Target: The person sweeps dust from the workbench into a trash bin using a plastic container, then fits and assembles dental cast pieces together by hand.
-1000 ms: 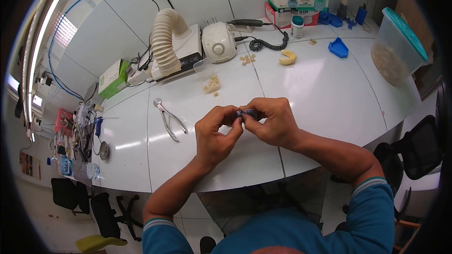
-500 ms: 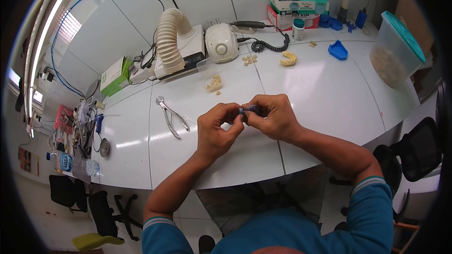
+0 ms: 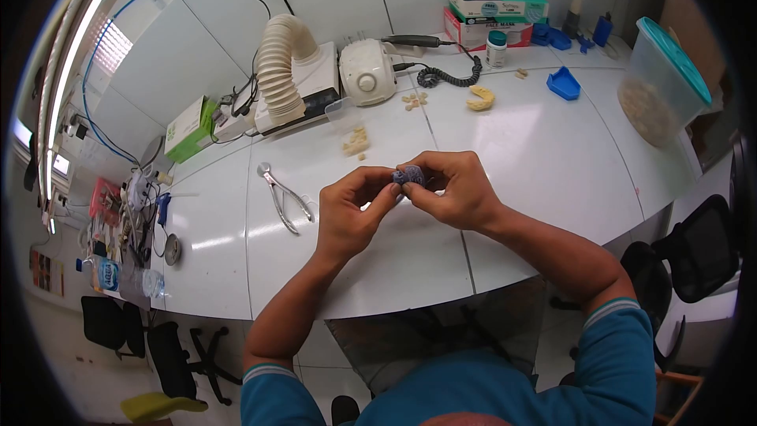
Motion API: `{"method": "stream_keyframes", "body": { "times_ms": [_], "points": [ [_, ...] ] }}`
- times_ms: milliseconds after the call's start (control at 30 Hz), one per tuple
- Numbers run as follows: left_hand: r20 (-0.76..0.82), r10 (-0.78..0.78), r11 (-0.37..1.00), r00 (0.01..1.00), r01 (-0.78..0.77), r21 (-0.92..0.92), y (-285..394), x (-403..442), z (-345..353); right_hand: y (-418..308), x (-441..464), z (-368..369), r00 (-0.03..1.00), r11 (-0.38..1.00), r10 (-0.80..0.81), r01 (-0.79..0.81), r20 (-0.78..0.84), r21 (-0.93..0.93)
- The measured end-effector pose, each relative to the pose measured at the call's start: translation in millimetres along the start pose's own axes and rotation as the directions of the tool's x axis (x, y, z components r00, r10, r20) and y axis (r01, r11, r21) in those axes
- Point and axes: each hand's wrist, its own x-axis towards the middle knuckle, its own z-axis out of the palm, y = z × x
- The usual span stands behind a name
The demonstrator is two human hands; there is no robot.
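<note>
Head feed: my left hand (image 3: 341, 213) and right hand (image 3: 456, 189) both have fingers pinched on a small blue-grey piece (image 3: 413, 175), held over the bench (image 3: 544, 205). Fingers hide part of it. Metal pliers (image 3: 274, 198) lie left of left hand; yellow arch-shaped piece (image 3: 480, 99) sits beyond right hand.

Bright glare on the tabletop (image 3: 544, 181), dark fisheye-curved edges.

L hand (image 3: 347, 211) & R hand (image 3: 459, 192) close tog., both in pinch
</note>
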Motion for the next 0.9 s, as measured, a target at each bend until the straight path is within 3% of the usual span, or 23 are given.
{"method": "stream_keyframes", "body": {
  "times_ms": [267,400,900],
  "points": [
    [-0.014,0.009,1.0,1.0,-0.009,-0.025,1,-1,2,-7,-3,-2,0.998,0.991,0.049,-0.045,0.028,-0.13],
    [-0.043,-0.004,1.0,0.999,0.003,-0.03,-1,-2,3,-4,-3,-1,1.0,0.994,-0.002,0.002,0.004,-0.112],
    [-0.081,0.181,0.971,0.98,-0.164,0.175,-4,-7,12,-2,-12,10,0.994,0.993,-0.061,0.052,-0.086,-0.104]
  ]
}}
